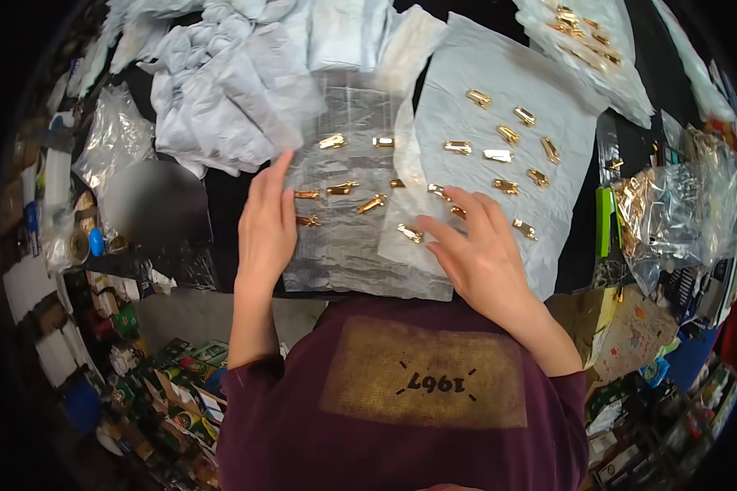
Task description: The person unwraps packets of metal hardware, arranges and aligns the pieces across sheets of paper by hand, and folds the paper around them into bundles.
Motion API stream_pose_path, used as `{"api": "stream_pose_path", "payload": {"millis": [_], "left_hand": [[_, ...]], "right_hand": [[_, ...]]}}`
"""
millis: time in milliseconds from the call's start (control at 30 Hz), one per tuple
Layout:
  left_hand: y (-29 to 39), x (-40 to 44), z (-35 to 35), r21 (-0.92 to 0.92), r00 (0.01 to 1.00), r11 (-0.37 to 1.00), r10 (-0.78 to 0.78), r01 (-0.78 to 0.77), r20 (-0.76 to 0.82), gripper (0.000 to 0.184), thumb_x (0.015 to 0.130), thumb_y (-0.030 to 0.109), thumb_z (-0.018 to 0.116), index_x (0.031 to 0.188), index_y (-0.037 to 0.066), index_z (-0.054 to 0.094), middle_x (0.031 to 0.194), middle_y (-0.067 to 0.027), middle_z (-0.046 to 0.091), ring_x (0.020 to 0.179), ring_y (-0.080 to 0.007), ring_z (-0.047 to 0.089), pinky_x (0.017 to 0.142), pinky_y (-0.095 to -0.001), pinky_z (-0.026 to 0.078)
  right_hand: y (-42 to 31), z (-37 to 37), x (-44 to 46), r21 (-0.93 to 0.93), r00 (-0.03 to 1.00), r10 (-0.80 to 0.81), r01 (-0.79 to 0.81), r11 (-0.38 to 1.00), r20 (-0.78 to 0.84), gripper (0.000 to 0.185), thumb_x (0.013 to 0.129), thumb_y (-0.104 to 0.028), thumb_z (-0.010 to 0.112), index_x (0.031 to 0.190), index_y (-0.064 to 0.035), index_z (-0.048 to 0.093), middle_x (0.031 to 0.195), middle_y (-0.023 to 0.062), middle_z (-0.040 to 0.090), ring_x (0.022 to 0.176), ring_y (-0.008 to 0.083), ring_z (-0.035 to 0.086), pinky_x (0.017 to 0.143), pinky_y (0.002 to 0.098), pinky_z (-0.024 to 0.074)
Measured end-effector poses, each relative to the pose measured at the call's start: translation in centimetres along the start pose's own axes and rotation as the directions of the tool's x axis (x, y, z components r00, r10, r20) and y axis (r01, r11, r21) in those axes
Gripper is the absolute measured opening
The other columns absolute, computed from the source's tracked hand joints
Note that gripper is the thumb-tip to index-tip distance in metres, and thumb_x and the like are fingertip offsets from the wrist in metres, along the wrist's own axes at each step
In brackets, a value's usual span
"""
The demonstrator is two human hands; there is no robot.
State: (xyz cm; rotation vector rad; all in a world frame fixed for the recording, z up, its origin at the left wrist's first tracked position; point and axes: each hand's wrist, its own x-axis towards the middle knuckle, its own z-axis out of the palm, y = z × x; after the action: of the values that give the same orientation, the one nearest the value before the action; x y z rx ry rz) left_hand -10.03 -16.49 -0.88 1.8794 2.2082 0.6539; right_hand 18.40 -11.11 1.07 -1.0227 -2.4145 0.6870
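Note:
Several shiny gold metal clips, perhaps lighters or clasps [498, 155], lie spread on a white tissue sheet [549, 237]. More gold pieces [372, 204] rest to its left, on or under a thin see-through sheet [336, 262]. At the left edge of that sheet is my left hand [269, 217], palm down with its fingers stretched out and holding nothing visible. My right hand [481, 254] hovers over or rests on the tissue, fingers spread. Its fingertips are close to a few gold pieces, partly hiding them; contact is unclear.
Crumpled white tissue [221, 98] is heaped at the back left. A tissue sheet with piled gold pieces [581, 37] lies at the back right. Plastic bags [671, 204] stand at the right, one holding gold pieces. Clear plastic [115, 131] and a dark round object [151, 204] are left.

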Motion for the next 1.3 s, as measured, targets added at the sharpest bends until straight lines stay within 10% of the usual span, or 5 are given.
{"api": "stream_pose_path", "payload": {"millis": [300,700,767,1067,1300], "left_hand": [[-1.4,0.1,1.2,0.000,0.997,1.000,0.002,-0.002,0.078,0.065,0.087,-0.007,0.051,0.145,0.023,0.046,0.129,-0.0190,0.051,0.089,-0.0414,0.064,0.074,-0.0466,0.054],[-0.6,0.5,0.8,-0.001,0.984,0.987,0.162,-0.162,0.069,0.064,0.083,-0.010,0.049,0.143,0.012,0.047,0.139,-0.0162,0.048,0.103,-0.0389,0.062,0.078,-0.0439,0.054],[-0.7,0.3,0.8,0.010,0.992,0.998,0.057,-0.059,0.116,0.065,0.083,-0.011,0.047,0.145,0.009,0.044,0.145,-0.0161,0.044,0.114,-0.0383,0.059,0.082,-0.0426,0.053],[0.3,0.5,-0.1,0.009,0.997,1.000,0.003,-0.003,0.079,0.061,0.090,-0.007,0.044,0.150,0.004,0.034,0.154,-0.0186,0.035,0.130,-0.0381,0.049,0.092,-0.0401,0.051],[0.4,0.4,-0.9,0.052,0.999,0.998,-0.020,0.018,0.040,0.058,0.098,0.003,0.049,0.152,0.006,0.031,0.155,-0.0176,0.035,0.134,-0.0346,0.048,0.093,-0.0379,0.051]], "right_hand": [[-2.2,2.1,2.4,-0.323,0.933,0.195,-0.092,0.942,0.303,0.060,0.081,-0.009,0.070,0.137,-0.0173,0.053,0.141,0.0243,0.043,0.076,0.0324,0.068,0.069,0.0417,0.0570],[0.3,2.6,3.1,0.120,0.904,0.276,-0.329,0.937,0.326,0.089,0.078,-0.001,0.071,0.154,-0.0171,0.027,0.157,0.0234,0.019,0.091,0.0389,0.067,0.078,0.0444,0.0572],[0.1,2.3,4.0,0.270,0.824,0.292,-0.459,0.846,0.486,0.095,0.077,0.003,0.070,0.156,-0.0127,0.020,0.161,0.0209,0.012,0.117,0.0412,0.057,0.092,0.0438,0.0527],[1.2,3.0,2.5,0.572,0.928,0.233,-0.363,0.736,0.290,0.102,0.078,0.003,0.069,0.157,-0.0056,0.006,0.164,0.0172,0.006,0.151,0.0341,0.012,0.119,0.0403,0.0262],[2.2,2.8,1.4,0.705,0.981,0.179,-0.180,0.686,0.077,0.101,0.078,0.004,0.068,0.158,-0.0071,0.006,0.164,0.0160,0.006,0.152,0.0323,0.008,0.120,0.0400,0.0203]]}}
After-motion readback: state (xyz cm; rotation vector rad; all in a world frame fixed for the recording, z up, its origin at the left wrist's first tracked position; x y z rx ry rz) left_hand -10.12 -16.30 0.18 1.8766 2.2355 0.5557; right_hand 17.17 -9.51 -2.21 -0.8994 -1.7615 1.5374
